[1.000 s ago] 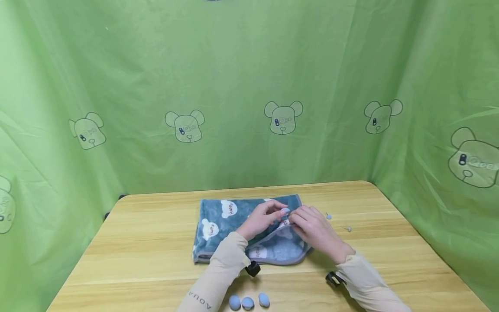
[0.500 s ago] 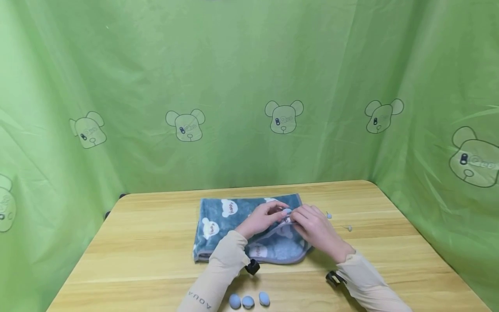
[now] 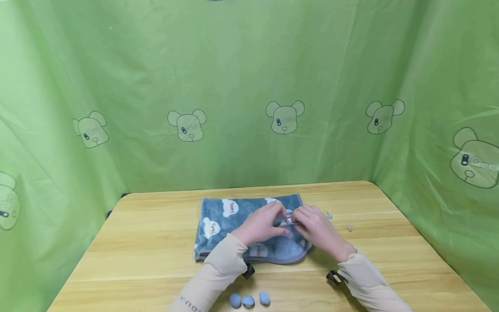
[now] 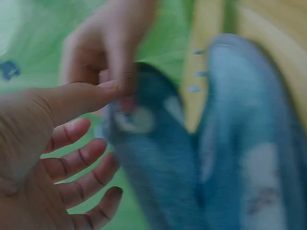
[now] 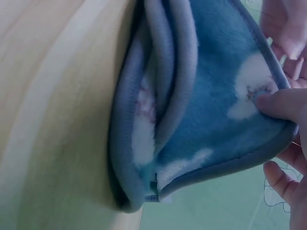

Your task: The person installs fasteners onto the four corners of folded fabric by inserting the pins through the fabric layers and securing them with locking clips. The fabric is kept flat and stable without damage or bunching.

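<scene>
A teal plush blanket [image 3: 218,247] with white bear prints and grey-blue edging lies folded on the table. My right hand [image 3: 317,227] pinches its raised corner, with the thumb [image 5: 278,104] pressed on a white print. My left hand [image 3: 263,223] is close beside that corner; in the left wrist view its fingers [image 4: 79,160] are spread and curve loosely, and the thumb overlaps the right hand's fingertips. A light-blue rounded cap [image 3: 289,212] shows between the hands at the corner, partly hidden by fingers.
Three light-blue rounded caps [image 3: 248,301] lie near the table's front edge. To the right of the blanket are two small pins with pale-blue heads [image 3: 349,228]. Green curtains [image 3: 234,164] printed with bears surround the wooden table [image 3: 136,242].
My left hand has loosened from the blue cap and its fingers have spread, drawing slightly back toward me. The right hand keeps its pinch on the blanket corner.
</scene>
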`<state>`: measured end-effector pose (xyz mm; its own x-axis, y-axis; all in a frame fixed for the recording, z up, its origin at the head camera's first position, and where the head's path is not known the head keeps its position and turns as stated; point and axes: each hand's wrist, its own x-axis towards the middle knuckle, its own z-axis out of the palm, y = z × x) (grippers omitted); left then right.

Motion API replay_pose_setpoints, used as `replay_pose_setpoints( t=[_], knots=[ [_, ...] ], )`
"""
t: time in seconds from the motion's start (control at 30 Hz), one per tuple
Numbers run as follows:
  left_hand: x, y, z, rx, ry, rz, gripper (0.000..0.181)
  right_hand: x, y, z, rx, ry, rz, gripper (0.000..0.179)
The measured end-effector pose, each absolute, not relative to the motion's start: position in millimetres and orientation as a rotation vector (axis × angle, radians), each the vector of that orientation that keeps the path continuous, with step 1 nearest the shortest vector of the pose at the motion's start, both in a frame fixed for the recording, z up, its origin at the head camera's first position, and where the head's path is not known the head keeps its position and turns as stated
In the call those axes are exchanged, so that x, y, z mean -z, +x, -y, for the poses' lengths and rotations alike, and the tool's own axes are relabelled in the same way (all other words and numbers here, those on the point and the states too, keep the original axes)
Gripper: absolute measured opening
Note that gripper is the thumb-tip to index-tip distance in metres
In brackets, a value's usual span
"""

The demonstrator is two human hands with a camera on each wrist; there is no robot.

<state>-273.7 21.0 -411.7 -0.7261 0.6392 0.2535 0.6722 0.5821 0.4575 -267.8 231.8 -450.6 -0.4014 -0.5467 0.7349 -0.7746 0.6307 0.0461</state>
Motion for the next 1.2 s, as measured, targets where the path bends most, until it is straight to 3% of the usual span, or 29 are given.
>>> replay_pose_setpoints(
  t=[0.27, 0.63, 0.93, 1.2],
  knots=[
    [428, -267, -33, 0.587, -1.129, 2.606, 0.011, 448, -264, -233, -0.395, 1.024, 2.176, 0.028],
    [425, -276, -29, 0.899, -0.946, 2.631, 0.005, 441, -271, -241, -0.443, 1.003, 2.109, 0.028],
    [422, -300, -2, 1.397, -0.631, 2.611, 0.018, 422, -273, -271, -0.498, 0.726, 2.251, 0.026],
    [441, -329, 39, 1.714, -0.314, 2.524, 0.022, 419, -279, -311, -0.559, 0.516, 2.509, 0.020]
  ],
)
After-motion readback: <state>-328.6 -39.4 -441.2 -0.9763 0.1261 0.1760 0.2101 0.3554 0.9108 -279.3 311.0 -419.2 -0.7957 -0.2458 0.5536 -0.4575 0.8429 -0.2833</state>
